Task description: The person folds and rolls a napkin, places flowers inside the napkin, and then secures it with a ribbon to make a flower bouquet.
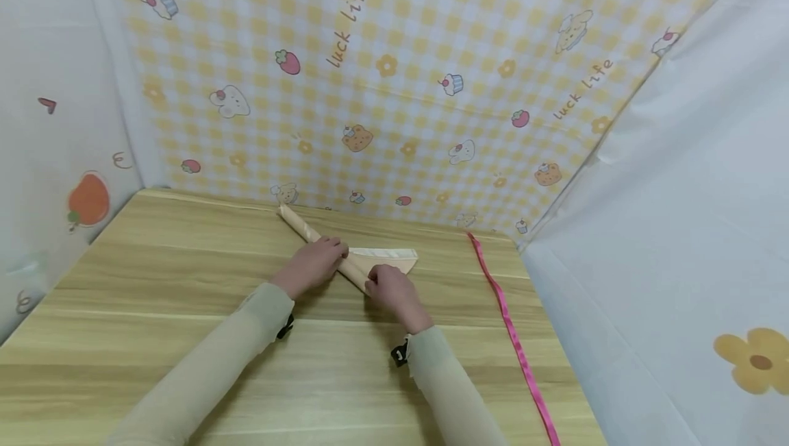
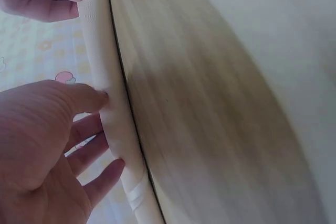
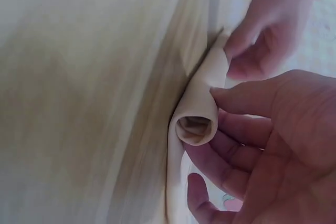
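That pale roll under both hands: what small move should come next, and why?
I'd probably turn the pale roll slightly further over the flat flap, evenly: the left hand and right hand both hold the roll, and the flap lies unrolled beyond it.

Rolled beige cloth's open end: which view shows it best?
Right wrist: it looks into the hollow end of the rolled beige cloth. Head shows the roll lengthwise, the right hand at that end; left wrist shows only its side, cropped.
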Tool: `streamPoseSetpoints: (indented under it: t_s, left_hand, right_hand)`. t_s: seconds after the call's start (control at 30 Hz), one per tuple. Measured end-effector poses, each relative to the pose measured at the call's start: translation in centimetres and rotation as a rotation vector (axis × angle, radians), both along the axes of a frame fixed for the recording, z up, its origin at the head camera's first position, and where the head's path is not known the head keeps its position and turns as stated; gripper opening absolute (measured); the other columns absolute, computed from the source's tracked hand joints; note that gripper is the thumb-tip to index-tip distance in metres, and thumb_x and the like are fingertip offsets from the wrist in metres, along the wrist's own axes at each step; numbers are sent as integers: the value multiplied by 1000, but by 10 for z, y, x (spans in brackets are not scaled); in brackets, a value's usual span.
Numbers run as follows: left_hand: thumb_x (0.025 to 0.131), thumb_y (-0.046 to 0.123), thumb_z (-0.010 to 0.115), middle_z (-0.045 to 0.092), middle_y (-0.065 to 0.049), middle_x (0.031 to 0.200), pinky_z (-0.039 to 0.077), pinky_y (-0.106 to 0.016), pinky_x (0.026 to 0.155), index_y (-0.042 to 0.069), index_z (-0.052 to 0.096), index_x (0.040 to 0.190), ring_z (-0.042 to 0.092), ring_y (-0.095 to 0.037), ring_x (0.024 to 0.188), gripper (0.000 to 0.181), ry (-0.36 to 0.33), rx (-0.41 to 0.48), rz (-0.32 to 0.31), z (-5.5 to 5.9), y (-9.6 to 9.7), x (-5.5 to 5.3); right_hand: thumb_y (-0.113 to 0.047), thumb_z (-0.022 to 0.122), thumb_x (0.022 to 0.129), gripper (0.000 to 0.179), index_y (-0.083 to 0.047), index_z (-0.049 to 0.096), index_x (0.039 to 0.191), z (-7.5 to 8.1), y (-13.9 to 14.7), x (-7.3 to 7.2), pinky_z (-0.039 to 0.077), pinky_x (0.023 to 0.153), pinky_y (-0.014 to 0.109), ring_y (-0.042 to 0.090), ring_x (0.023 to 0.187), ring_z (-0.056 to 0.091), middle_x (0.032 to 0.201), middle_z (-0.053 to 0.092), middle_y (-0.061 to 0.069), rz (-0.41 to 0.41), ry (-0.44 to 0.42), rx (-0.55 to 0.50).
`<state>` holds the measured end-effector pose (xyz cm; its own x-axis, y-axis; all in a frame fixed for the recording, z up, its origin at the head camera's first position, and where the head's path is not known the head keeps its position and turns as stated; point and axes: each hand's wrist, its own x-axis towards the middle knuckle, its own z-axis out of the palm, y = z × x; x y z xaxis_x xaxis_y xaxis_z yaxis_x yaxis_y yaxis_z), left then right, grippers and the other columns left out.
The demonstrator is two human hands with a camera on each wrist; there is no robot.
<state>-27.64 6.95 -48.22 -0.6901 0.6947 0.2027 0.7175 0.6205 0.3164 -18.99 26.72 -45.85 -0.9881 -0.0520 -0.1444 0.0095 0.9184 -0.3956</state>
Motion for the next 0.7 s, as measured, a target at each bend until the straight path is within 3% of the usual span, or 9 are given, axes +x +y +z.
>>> streamPoseSetpoints:
  t_s: [0.17,0.27,0.43,0.57,0.7]
  left_hand:
    - [107,12,67,70,-9,107,58,-48,86,9,73,113,67,-29,97,10,20,-49,-26,4,-6,2]
    - [106,14,68,68,-6,101,57,-46,81,10,77,109,65,-26,89,10,13,-58,-29,5,-8,2]
    - [107,18,68,66,-4,98,57,-49,84,12,79,111,65,-25,88,13,10,-70,-24,3,-10,1]
    - [108,21,67,69,-4,102,57,-56,93,13,79,115,70,-27,98,16,17,-99,-7,4,-9,0]
    - [109,22,65,72,-6,106,56,-59,98,14,78,117,71,-30,103,17,17,-128,-3,8,-7,2]
  right_hand:
    - [-13,58,107,25,-7,74,89,3,11,-7,37,58,30,14,58,41,68,52,0,-7,-61,-114]
    - [-15,59,107,22,-6,78,101,3,14,-8,40,62,31,14,63,45,78,60,1,-17,-64,-120]
    - [-22,67,107,21,-9,74,120,0,10,-5,52,72,37,17,78,59,104,71,6,-27,-24,-56]
    - [-25,75,102,23,-10,75,119,-3,5,-4,58,83,39,17,90,65,113,72,5,-10,50,28]
    - [-22,72,104,18,-11,80,117,-3,6,-8,61,89,41,18,95,72,114,78,4,4,84,56]
